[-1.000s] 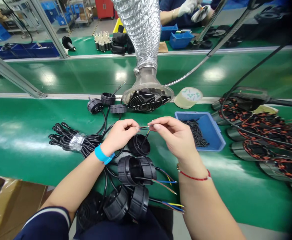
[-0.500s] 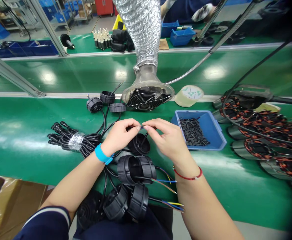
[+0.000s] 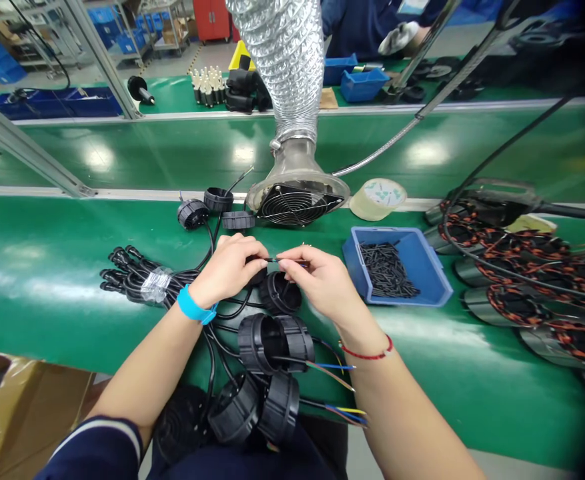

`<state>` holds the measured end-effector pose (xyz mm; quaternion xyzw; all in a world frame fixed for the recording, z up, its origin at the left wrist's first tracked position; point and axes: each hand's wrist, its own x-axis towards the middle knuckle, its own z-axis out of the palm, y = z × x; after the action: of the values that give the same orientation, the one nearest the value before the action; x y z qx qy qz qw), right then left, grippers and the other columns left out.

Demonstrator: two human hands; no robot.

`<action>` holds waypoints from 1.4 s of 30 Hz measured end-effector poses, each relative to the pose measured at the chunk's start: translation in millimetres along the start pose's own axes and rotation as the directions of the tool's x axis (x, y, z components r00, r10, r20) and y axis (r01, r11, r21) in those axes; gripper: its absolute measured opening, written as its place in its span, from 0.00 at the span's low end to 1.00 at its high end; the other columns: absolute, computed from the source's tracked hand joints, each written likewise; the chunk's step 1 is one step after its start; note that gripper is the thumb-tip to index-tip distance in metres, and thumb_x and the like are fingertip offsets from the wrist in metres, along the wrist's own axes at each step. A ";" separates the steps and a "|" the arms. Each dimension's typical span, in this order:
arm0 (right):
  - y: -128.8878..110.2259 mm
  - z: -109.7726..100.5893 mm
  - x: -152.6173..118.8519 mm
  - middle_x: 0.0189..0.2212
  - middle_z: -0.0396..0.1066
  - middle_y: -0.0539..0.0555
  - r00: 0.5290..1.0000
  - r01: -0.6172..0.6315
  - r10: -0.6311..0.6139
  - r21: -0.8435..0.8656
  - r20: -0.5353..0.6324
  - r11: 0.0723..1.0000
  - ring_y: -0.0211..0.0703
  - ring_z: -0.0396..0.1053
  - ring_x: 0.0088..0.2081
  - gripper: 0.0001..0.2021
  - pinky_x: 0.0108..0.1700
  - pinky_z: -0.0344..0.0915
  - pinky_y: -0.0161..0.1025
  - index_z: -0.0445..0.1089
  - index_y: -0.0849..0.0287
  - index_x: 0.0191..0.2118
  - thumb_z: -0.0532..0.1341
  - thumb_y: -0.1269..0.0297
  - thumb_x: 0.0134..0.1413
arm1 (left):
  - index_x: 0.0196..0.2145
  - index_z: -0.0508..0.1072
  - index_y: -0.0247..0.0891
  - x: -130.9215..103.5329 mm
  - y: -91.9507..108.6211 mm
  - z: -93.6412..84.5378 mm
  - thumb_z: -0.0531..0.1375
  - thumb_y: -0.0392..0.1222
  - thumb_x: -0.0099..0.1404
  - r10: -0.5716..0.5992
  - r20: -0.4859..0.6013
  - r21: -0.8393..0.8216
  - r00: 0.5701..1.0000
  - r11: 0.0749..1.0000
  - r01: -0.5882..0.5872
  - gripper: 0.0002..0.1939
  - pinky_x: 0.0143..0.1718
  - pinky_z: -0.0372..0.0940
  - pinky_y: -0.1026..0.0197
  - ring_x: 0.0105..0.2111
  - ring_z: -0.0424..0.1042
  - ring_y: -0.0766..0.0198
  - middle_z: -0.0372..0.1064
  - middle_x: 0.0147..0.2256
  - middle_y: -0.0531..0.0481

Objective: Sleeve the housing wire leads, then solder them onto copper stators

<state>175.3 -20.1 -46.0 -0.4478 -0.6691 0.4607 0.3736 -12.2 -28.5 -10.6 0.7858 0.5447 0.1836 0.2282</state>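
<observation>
My left hand (image 3: 238, 267) pinches a thin black cable at the middle of the bench. Close to its right, my right hand (image 3: 312, 270) pinches the thin wires of that cable, with a small gap between the fingertips. Just below the hands lies a black round cap (image 3: 281, 293). Nearer to me are several black ring-shaped caps (image 3: 255, 343) with cables through them, their blue, brown and yellow wires (image 3: 339, 367) pointing right. Left of my left hand lies a taped bundle of black cables (image 3: 156, 285).
A blue bin (image 3: 435, 277) of short black tubes stands right of my hands. A fume hood with a fan (image 3: 295, 200) hangs beyond them, beside a tape roll (image 3: 377, 199). Wound motor parts (image 3: 517, 300) fill the right. A person's gloved hand (image 3: 399, 39) shows across the bench.
My hands have shifted slightly left, and their fingertips have moved a little apart along the cable. The view has tilted slightly upward.
</observation>
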 end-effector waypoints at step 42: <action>65.6 -106.4 13.6 0.35 0.73 0.55 0.890 -0.324 0.098 -0.465 -0.446 0.824 0.45 0.68 0.36 0.12 0.44 0.64 0.45 0.76 0.58 0.33 0.59 0.59 0.47 | 0.39 0.74 0.36 2.1 13.7 26.1 0.54 0.35 0.65 -0.041 -0.141 -0.435 0.989 0.900 -0.025 0.09 0.48 0.64 0.58 0.41 0.73 0.61 0.76 0.39 0.47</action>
<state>284.8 34.2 -75.6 -0.6907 -0.6226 0.1963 0.3111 13.2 -34.8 -24.5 0.6972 0.5084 0.3568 0.3580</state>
